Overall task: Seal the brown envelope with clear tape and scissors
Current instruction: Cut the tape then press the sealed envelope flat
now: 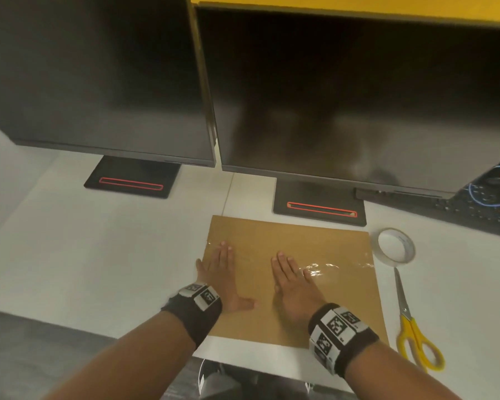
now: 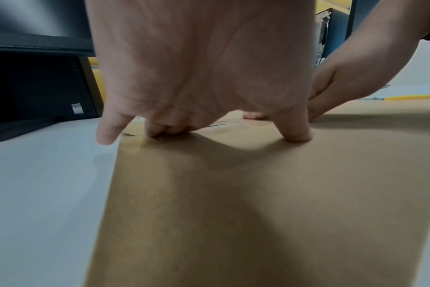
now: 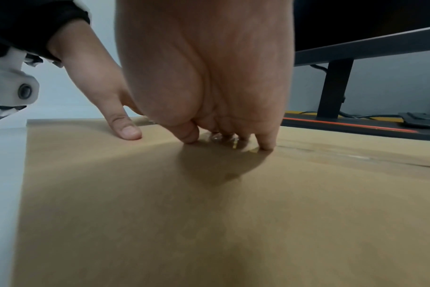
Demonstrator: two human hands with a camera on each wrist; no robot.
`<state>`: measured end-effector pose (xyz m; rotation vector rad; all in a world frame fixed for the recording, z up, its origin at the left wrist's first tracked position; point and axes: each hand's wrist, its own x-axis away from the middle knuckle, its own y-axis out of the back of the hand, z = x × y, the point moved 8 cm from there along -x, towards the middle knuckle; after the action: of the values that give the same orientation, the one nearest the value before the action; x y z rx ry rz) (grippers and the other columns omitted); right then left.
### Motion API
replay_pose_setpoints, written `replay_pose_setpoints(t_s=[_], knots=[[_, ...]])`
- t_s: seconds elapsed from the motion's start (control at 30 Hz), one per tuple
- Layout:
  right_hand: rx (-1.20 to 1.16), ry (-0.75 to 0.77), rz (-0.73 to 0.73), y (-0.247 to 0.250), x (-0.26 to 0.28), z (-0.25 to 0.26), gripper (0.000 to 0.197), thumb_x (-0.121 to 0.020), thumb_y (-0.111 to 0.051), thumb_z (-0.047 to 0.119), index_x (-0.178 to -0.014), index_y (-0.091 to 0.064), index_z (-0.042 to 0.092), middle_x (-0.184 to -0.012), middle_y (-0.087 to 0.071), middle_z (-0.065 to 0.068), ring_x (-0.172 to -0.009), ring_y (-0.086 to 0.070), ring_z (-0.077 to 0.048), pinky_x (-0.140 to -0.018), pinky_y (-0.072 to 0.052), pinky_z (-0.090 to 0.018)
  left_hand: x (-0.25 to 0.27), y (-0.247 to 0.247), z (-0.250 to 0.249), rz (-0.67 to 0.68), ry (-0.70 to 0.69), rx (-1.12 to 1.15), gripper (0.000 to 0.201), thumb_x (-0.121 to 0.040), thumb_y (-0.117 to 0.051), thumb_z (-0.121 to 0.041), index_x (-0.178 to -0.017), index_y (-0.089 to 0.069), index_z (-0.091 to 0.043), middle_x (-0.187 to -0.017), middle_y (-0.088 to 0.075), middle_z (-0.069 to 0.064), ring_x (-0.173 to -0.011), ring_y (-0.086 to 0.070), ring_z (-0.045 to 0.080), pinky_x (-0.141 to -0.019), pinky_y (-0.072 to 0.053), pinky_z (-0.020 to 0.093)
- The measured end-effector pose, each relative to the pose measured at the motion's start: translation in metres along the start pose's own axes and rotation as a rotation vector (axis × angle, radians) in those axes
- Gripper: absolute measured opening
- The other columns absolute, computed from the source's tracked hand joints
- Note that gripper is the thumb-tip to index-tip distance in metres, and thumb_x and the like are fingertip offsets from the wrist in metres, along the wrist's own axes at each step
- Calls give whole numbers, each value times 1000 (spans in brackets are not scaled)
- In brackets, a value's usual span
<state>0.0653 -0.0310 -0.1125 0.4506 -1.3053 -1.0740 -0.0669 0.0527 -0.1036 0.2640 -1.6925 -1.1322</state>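
Flat on brown envelope (image 1: 324,295) at desk's (image 1: 98,255) near edge: left hand (image 1: 223,277) at 9 o'clock, right hand (image 1: 293,284) centrally, fingers straight, pressing clear tape strip (image 1: 324,268) running 9-to-3; at 3 o'clock, tape roll (image 1: 396,245), scissors (image 1: 410,321) pointing 12.

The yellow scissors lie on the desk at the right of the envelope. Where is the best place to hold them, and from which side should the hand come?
Probably the yellow handle loops, taken from above with the right hand. The scissors lie flat and closed on the white desk, handles toward the person, blades pointing away to the tape roll. The loops are the nearest part, and nothing covers them.
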Motion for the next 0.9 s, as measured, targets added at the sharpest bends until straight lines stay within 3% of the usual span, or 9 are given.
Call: replay_pose_setpoints(t_s=[0.17, 0.23, 0.3, 0.43, 0.57, 0.73, 0.9], knots=[[33, -33, -40, 9, 4, 10, 68, -95, -31, 19, -149, 10, 13, -158, 20, -2, -147, 14, -22, -120, -1, -47, -1, -1, 1, -29, 10, 45, 138, -59, -48, -88, -144, 28, -10, -155, 32, 6, -147, 16, 24, -115, -3, 62], [36, -22, -78, 15, 4, 21, 78, -90, -43, 25, -150, 4, 9, -159, 16, -7, -147, 12, -26, -120, -3, -49, 0, 1, 2, -54, 12, 53, 138, -59, -50, -87, -146, 26, -11, -156, 29, 5, -147, 16, 23, -115, -3, 62], [-1, -4, -74, 16, 2, 28, 83, -88, -48, 31, -150, 4, 14, -158, 18, -7, -146, 13, -28, -119, -2, -51, 1, 4, 2, -81, 21, 63, 137, -59, -52, -86, -148, 21, -12, -157, 25, 4, -147, 13, 23, -114, -3, 62], [59, 5, 1, 6, -3, 28, 80, -91, -42, 34, -149, 12, 28, -156, 26, -9, -144, 20, -32, -118, 4, -54, -2, 5, 6, -81, 46, 71, 136, -54, -53, -87, -150, 14, -18, -158, 22, 1, -146, 16, 29, -114, -2, 62], [60, -5, 6, 3, -5, 25, 76, -92, -38, 31, -148, 13, 30, -155, 27, -7, -144, 20, -30, -118, 4, -53, -6, 9, 8, -94, 57, 77, 131, -55, -52, -88, -151, 6, -19, -159, 16, 0, -146, 14, 31, -114, -6, 61], [2, -12, -16, 4, -6, 24, 73, -91, -31, 18, -148, 11, 32, -156, 25, -5, -145, 20, -28, -117, 6, -51, -9, 17, 9, -226, 111, 232, 101, -72, -43, -81, -148, -13, -22, -160, 1, -3, -147, 6, 27, -112, -16, 61], [-6, 0, 7, 7, -4, 24, 76, -89, -35, 15, -149, 9, 32, -156, 26, -6, -145, 20, -28, -118, 6, -51, -13, 17, 11, -270, 139, 240, 98, -71, -50, -78, -145, -18, -22, -158, -6, -1, -147, 3, 29, -111, -20, 61]])
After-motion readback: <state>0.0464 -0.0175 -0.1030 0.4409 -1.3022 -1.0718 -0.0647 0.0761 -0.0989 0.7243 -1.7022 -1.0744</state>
